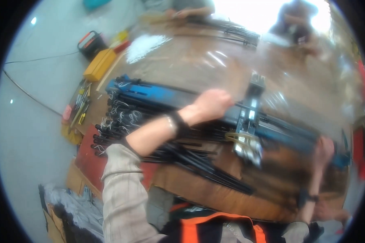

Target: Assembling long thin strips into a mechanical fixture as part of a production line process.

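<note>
My left hand (213, 106) is closed just left of an upright metal clamp fixture (249, 115). A thin dark rod runs from its fingers into the fixture. At the far right, my right hand (323, 150) is curled near the end of a long blue rail (154, 92); motion smears it, and what it holds cannot be made out. The rail passes under the fixture. Below my left forearm lies a bundle of black rods (202, 168), many with white strings (119, 111) at their left ends. A looped band (239, 139) hangs at the fixture's near end.
A yellow box (99, 65) and a black-and-red case (92, 45) stand at the far left, above assorted hand tools (83, 101). White strands (146, 46) lie on the table's far side. Two people (294, 24) (192, 9) work across the table. Red sheet (89, 156) lies under the rods.
</note>
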`<state>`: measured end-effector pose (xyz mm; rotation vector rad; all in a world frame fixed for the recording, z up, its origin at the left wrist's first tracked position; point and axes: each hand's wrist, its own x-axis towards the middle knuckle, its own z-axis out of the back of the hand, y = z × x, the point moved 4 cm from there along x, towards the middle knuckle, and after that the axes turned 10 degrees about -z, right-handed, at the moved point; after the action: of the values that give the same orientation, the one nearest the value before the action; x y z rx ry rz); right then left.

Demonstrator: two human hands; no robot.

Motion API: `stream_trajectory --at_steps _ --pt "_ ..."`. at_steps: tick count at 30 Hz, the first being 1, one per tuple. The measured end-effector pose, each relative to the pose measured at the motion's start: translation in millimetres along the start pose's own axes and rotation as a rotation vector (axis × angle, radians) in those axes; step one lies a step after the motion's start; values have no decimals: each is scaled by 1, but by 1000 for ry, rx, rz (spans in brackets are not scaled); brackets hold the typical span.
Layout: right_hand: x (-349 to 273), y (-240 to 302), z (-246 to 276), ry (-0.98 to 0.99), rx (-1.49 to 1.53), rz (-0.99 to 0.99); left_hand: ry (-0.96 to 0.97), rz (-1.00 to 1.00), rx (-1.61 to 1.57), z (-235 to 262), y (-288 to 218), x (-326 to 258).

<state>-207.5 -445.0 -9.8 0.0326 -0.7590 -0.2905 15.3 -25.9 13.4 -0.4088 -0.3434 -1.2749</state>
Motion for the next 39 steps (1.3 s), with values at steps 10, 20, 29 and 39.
stream_trajectory --at_steps 10,20,29,39 --pt "-7 20 16 2 -91 -117 -138 -5 -163 -2 4 -4" --pt "-60 149 25 86 233 117 147 223 -8 -16 -3 9" --pt "-48 176 -5 171 520 0 123 211 22 -13 -3 12" --pt "-52 185 -8 211 555 -58 7 -33 127 -24 -9 2"
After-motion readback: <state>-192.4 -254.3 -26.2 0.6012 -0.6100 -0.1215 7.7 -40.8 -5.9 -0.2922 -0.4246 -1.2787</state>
